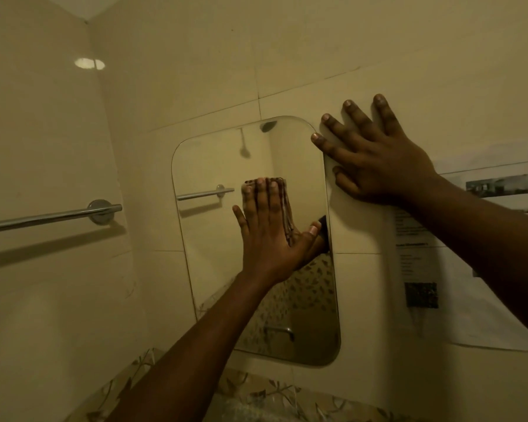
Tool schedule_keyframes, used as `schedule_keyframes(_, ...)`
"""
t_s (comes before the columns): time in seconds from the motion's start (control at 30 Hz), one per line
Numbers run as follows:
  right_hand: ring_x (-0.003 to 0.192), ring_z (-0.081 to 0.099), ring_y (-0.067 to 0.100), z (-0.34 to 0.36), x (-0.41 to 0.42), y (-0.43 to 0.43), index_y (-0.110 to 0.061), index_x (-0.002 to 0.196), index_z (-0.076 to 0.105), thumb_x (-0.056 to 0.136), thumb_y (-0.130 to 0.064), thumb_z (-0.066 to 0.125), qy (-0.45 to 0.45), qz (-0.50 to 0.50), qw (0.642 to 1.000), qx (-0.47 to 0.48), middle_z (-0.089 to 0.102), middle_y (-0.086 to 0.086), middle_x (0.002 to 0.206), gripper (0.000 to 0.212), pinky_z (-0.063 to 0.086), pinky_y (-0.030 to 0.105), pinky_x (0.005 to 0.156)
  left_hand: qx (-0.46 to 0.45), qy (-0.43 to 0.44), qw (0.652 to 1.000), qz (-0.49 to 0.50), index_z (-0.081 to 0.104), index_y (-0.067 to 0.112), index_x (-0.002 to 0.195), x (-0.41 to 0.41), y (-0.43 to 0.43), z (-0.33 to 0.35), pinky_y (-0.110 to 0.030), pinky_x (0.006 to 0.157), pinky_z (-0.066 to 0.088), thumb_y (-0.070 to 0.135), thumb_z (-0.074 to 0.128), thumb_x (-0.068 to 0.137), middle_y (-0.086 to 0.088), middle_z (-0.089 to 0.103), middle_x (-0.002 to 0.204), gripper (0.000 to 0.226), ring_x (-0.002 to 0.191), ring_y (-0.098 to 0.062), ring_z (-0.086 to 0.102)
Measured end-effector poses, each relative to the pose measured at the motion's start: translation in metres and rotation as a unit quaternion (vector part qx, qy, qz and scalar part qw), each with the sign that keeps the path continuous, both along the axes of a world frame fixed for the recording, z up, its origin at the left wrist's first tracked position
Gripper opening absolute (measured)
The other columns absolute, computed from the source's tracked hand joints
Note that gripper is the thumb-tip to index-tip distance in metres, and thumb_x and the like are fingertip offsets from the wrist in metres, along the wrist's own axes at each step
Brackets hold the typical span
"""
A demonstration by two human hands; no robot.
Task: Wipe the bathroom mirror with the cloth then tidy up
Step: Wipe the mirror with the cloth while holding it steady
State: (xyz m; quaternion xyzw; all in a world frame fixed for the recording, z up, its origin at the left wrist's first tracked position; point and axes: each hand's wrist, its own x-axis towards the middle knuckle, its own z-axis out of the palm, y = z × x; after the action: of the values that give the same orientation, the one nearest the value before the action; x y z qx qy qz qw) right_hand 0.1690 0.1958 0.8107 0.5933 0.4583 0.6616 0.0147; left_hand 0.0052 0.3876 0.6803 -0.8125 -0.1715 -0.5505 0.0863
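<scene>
A frameless rectangular mirror with rounded corners [214,159] hangs on a wall of glossy cream tiles [317,41], tilted in the view so its top leans left. The left hand [269,239] lies flat on the glass near the middle of the mirror's upper half. Its fingers [264,202] are straight and pressed close together, pointing upward, with the thumb stuck out to the right. Under this palm is a small brownish striped cloth [287,214], pressed against the glass. Only its edges show, at the fingertips and along the right side of the hand. The right hand [378,169] rests flat on the tiles just beside the mirror's upper right corner, fingers [357,115] spread wide and straight, holding nothing. Its thumb sits at the mirror's right edge; whether it touches the glass cannot be told. To the left, well apart from the mirror, a chrome towel bar [49,216] is fixed to the side wall and shows again as a reflection in the glass. To the right of the mirror, a printed white paper sheet [421,269] is stuck to the tiles, partly under the right forearm. A band of leaf-patterned tiles [256,397] runs below the mirror.
</scene>
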Motion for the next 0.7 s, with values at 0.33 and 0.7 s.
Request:
schedule_keyframes(0.33,0.164,0.012,0.048,0.0,-0.001,-0.001,-0.022,0.172,0.017,0.106,-0.054,0.024,0.002,-0.004,1.0,0.0,0.021,0.018,0.177,0.073,0.007,0.074,0.129,0.113,0.068,0.991,-0.001,0.005,0.012,0.172,0.006,-0.023,-0.016,-0.069,0.128,-0.009,0.074,0.048,0.095,-0.014,-0.007,0.18,0.107,0.166,-0.037,-0.011)
schedule_keyframes(0.7,0.163,0.017,0.049,0.0,-0.002,0.0,-0.021,0.171,0.021,0.106,-0.052,0.027,-0.005,-0.001,1.0,0.006,0.025,0.018,0.176,0.072,0.01,0.074,0.128,0.146,0.071,0.987,-0.003,0.01,0.013,0.172,0.008,-0.027,-0.036,-0.062,0.131,-0.01,0.072,0.056,0.095,-0.012,-0.001,0.181,0.107,0.167,-0.036,-0.005)
